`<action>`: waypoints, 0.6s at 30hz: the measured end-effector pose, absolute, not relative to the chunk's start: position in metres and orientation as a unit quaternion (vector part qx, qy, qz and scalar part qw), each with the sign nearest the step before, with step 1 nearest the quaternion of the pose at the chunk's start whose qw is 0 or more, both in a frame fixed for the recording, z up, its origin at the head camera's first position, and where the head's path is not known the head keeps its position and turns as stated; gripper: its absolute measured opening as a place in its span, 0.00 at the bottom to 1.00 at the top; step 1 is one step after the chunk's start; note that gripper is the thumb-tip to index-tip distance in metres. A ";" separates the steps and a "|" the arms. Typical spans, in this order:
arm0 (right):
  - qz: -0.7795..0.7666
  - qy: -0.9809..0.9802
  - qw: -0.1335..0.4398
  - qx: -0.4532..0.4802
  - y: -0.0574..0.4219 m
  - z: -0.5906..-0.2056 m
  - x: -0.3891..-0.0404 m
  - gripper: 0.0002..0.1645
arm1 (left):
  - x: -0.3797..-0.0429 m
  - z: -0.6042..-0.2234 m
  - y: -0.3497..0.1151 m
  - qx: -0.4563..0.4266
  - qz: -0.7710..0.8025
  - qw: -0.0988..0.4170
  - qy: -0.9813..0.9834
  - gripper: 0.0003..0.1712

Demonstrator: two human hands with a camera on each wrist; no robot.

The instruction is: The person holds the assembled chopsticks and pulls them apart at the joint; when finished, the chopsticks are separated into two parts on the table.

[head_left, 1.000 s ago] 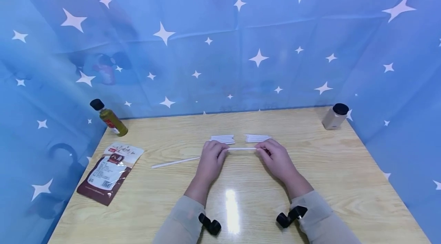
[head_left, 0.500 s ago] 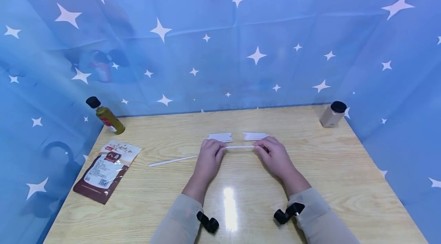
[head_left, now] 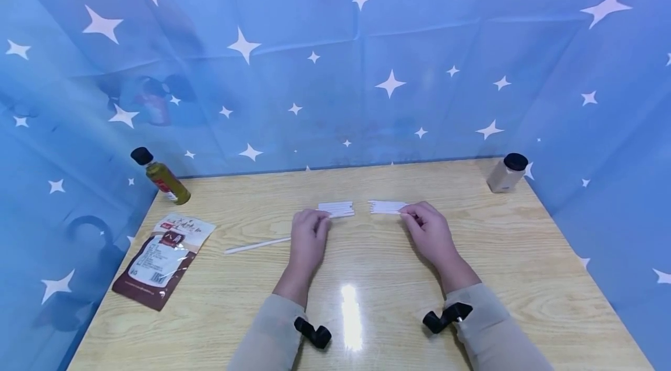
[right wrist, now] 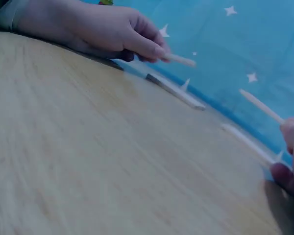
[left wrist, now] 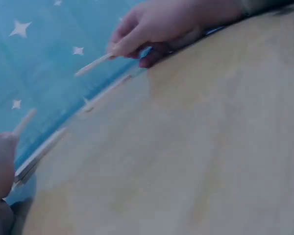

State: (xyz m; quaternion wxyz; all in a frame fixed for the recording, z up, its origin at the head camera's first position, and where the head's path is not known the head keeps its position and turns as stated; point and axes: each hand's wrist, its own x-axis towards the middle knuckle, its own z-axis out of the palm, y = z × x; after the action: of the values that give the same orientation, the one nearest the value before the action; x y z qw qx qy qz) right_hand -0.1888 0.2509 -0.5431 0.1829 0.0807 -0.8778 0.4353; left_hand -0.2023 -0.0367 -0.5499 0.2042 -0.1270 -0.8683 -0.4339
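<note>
My left hand (head_left: pixel 308 237) pinches a short piece of white stick (right wrist: pixel 181 60) between thumb and fingertips. A similar short white piece (left wrist: pixel 94 64) is pinched in my right hand (head_left: pixel 431 235). Both pieces point inward with a gap between them, raised above the table in the wrist views. Just beyond the hands lie two rows of short white sticks, a left row (head_left: pixel 335 207) and a right row (head_left: pixel 385 207). In the head view each held piece overlaps the row on its side. One longer white stick (head_left: pixel 255 246) lies left of my left hand, its near end hidden behind it.
A brown and white packet (head_left: pixel 159 263) lies on the left of the wooden table (head_left: pixel 377 313). Behind it stands a black-capped bottle of green-yellow liquid (head_left: pixel 169 183). A black-lidded jar (head_left: pixel 506 176) stands at the back right. A blue star-patterned cloth (head_left: pixel 325 85) hangs behind.
Earlier both hands held one white stick stretched between them. It is now in two pieces, one in each hand, and the hands have moved apart. The head view has shifted slightly.
</note>
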 end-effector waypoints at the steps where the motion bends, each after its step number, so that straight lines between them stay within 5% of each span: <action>1: 0.433 -0.878 0.183 0.084 0.251 -0.543 -0.189 0.05 | -0.202 -0.550 -0.038 -0.133 -0.433 0.203 -0.868 0.03; 9: 0.378 -0.884 0.225 0.157 0.246 -0.544 -0.194 0.04 | -0.201 -0.552 -0.037 -0.158 -0.384 0.231 -0.880 0.02; 18: 0.339 -0.906 0.227 0.109 0.250 -0.544 -0.199 0.05 | -0.208 -0.552 -0.030 -0.133 -0.333 0.235 -0.903 0.02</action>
State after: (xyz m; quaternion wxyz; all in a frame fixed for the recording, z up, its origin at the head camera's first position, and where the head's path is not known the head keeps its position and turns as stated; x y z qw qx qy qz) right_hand -0.1991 0.2497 -0.5442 0.2269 0.1092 -0.9063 0.3394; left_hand -0.2075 -0.0295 -0.5524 0.2348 -0.1327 -0.9034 -0.3334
